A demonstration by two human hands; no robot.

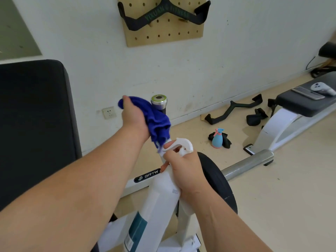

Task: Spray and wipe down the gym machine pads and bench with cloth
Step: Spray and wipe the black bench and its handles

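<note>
While wrapping right hand (183, 171) fingers (169, 144) round the neck of the tilted white spray bottle (158, 195), grips the bunched blue cloth (160, 122) in the left hand (133, 117), fingers curled round it, just beside a chrome-capped handle (159, 102). Black pad (32, 124) at far left, bench (307, 106) well apart at right.

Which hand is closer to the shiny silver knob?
Left. The left hand, holding the blue cloth, is just beside the silver knob; the right hand, gripping the spray bottle, is lower, away from it.
</note>
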